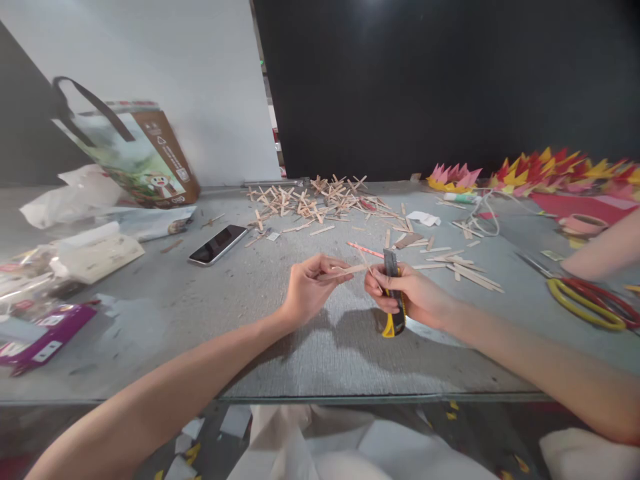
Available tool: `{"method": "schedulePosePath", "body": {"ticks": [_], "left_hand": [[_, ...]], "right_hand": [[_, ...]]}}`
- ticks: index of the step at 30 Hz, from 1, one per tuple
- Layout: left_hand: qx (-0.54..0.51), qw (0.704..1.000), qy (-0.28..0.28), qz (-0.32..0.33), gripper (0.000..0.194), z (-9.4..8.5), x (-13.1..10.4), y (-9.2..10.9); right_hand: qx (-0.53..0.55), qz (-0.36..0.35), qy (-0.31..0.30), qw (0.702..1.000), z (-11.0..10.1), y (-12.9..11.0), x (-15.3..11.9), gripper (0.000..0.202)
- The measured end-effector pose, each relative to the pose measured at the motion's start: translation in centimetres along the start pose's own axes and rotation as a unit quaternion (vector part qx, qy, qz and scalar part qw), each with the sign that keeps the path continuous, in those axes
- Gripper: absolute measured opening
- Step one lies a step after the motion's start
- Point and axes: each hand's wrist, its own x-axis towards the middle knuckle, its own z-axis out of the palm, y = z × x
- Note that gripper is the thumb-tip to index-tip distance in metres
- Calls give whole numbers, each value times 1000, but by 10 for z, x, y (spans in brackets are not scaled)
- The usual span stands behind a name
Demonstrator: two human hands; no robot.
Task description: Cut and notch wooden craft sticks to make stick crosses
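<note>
My left hand (314,288) is closed in a pinch on a thin wooden stick (353,269), which points right toward my other hand. In my right hand (417,293) is a black and yellow utility knife (391,263), held upright. The same hand also has a slender wooden stick (367,262) between thumb and fingers, and its end lies close to or against the left hand's stick. Just behind the hands a red-and-white patterned pencil-like stick (365,249) rests on the table.
Many crossed wooden sticks (320,200) are heaped at the back, with loose sticks (475,275) to the right. A phone (219,245) and a paper bag (150,153) are left. Scissors (585,303), folded paper (540,172) and another person's arm (607,245) are right.
</note>
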Motion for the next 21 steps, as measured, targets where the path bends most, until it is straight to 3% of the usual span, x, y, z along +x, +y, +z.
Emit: {"method": "schedulePosePath", "body": {"ticks": [8, 14, 17, 21], "left_hand": [[24, 999, 16, 36, 46, 4, -4, -2], [112, 990, 1, 83, 39, 2, -8, -5], [118, 990, 7, 76, 40, 2, -9, -2], [121, 990, 14, 64, 36, 2, -9, 0]], "right_hand": [[33, -2, -44, 998, 2, 3, 2, 36], [-45, -99, 53, 993, 7, -1, 0, 19], [-82, -141, 82, 983, 12, -3, -2, 36], [-147, -171, 112, 968, 18, -4, -5, 42]]}}
